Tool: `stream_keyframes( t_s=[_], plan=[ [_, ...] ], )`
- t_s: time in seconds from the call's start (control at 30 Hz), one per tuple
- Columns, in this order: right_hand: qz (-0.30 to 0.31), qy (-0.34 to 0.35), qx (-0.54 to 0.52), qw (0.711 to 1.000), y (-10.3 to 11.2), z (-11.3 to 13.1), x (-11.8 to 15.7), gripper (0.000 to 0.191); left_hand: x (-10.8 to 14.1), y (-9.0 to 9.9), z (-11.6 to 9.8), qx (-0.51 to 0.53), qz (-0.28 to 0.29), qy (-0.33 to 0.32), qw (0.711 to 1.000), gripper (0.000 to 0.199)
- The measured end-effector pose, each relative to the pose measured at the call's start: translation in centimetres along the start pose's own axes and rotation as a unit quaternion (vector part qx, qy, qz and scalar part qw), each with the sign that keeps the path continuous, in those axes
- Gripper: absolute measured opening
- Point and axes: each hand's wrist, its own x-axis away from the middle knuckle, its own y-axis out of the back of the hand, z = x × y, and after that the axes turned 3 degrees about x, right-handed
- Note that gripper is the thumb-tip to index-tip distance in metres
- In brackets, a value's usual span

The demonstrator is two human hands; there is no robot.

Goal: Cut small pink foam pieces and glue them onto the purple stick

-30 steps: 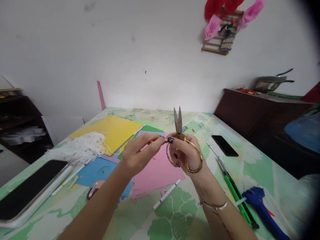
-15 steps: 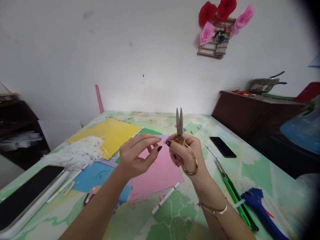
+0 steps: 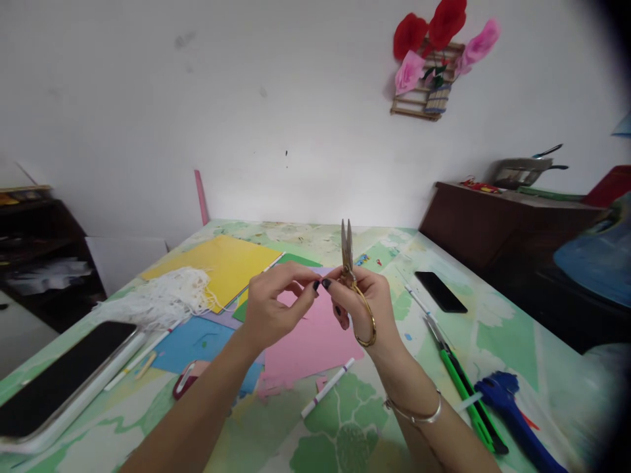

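My right hand (image 3: 362, 305) carries a pair of scissors (image 3: 348, 259) with gold handles, its blades pointing up and slightly parted. The thumb and index finger of that hand also pinch a tiny pink piece (image 3: 320, 278), mostly hidden by the fingertips. Meeting it from the other side, my left hand (image 3: 279, 299) has its thumb and index finger closed on the same piece. Both hands are above a sheet of pink paper (image 3: 310, 348) on the table. Pink scraps (image 3: 269, 386) and a white marker with purple bands (image 3: 328, 389) lie in front of the sheet.
Yellow paper (image 3: 221, 259), blue paper (image 3: 192, 345) and a heap of white string (image 3: 158, 295) lie left. A large phone-like device (image 3: 64, 374) is at the near left. To the right are a black phone (image 3: 440, 291), a green box cutter (image 3: 463, 387) and a blue glue gun (image 3: 513, 407).
My left hand has moved right and closed its fingertips on the tiny pink piece. My right hand, with the scissors, has shifted slightly left, so the fingertips of both hands now meet.
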Motion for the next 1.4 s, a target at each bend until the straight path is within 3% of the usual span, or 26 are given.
stream_keyframes(
  t_s=[0.13, 0.23, 0.37, 0.53, 0.83, 1.13, 1.4],
  plan=[
    [0.006, -0.009, 0.002, 1.000, -0.5, -0.4, 0.4, 0.012, 1.1, 0.3, -0.7, 0.038, -0.009, 0.126, 0.991, 0.006],
    [0.020, -0.035, 0.003, 0.999, -0.7, -1.6, 1.1, 0.014, 2.8, 0.7, -0.9, 0.092, 0.003, 0.237, 0.967, 0.008],
    [0.047, -0.112, -0.008, 0.993, -0.7, -4.9, 2.5, 0.020, 6.1, 0.8, -0.1, 0.151, 0.029, 0.324, 0.934, 0.014],
    [0.069, -0.163, -0.063, 0.982, -0.6, -9.6, 3.9, 0.023, 9.4, 0.0, 1.7, 0.152, 0.052, 0.399, 0.903, 0.019],
    [0.094, -0.179, -0.045, 0.978, -0.5, -11.3, 4.9, 0.019, 11.9, -0.7, 2.7, 0.203, 0.056, 0.486, 0.848, 0.027],
    [0.114, -0.161, -0.026, 0.980, -1.2, -12.2, 6.0, 0.017, 12.1, -0.6, 2.5, 0.212, 0.012, 0.490, 0.846, 0.027],
    [0.115, -0.153, -0.012, 0.981, -1.2, -12.0, 6.2, 0.018, 11.9, -0.5, 2.6, 0.213, 0.017, 0.501, 0.839, 0.018]
  ],
)
